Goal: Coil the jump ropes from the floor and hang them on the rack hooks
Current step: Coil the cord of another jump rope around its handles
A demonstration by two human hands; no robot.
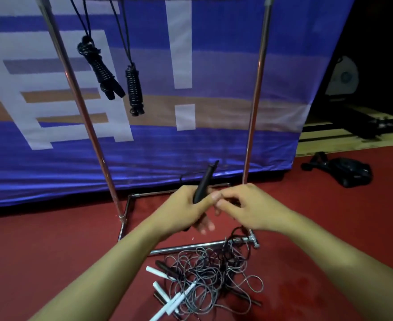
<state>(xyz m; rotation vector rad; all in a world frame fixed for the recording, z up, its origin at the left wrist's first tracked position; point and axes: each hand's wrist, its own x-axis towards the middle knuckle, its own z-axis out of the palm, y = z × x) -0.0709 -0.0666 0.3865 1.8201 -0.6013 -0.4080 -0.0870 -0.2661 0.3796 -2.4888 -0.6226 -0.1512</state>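
My left hand grips a black jump rope handle that points up and away from me. My right hand meets it at the fingertips, its fingers curled and pinching something dark beside the handle, probably the rope's cord. A black cord drops from under the hands to a tangled heap of ropes on the red floor, with several white handles and dark handles among it. Two coiled black ropes hang from the top of the metal rack.
The rack's right post and chrome base bar stand just ahead of the heap. A blue and white banner hangs behind the rack. A black bag lies on the red floor at the right, near a wooden platform.
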